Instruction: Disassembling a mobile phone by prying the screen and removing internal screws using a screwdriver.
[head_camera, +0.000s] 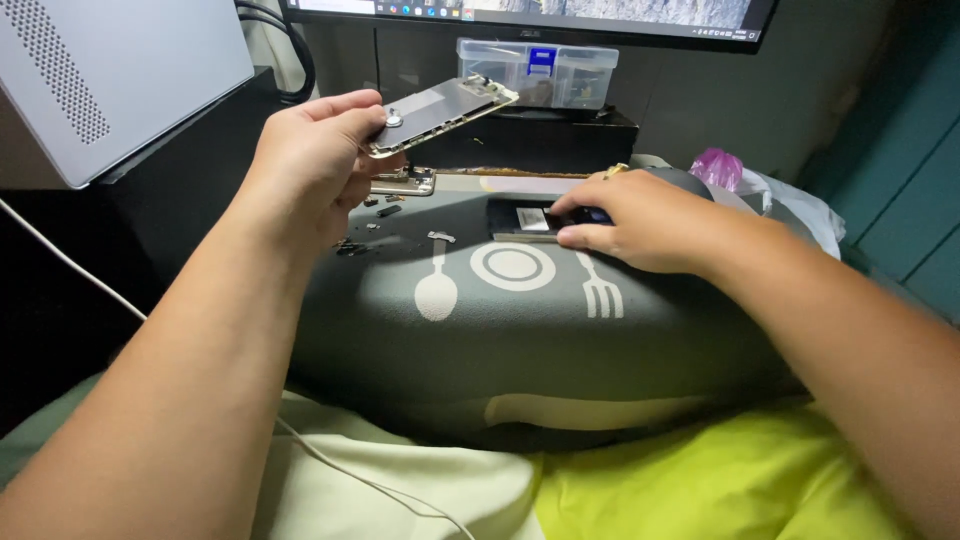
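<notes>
Two bare hands work over a grey cushion (520, 330) that lies across the lap and bears a white spoon, plate and fork drawing. At far left stands a pale computer case (110, 80) with a dotted vent, and a thin white cable (70, 265) runs down past the left forearm. The left hand (315, 160) is raised above the cushion's back edge, fingers curled shut around the near end of a phone panel (440, 112), a thin metal-backed plate that tilts up and away toward the screen. Just below that hand a gold phone frame (405, 182) lies flat, with small dark loose parts (385, 215) scattered on the cushion beside it. Behind, under a monitor (540, 15), sits a clear plastic parts box (535, 72) on a black box. Further right, the right hand (640, 220) rests palm down on the cushion, well apart from the raised panel, fingertips pressed on a small dark part (525, 220) with a white label; whether it grips it I cannot tell. A pink bag (718, 165) lies beyond
</notes>
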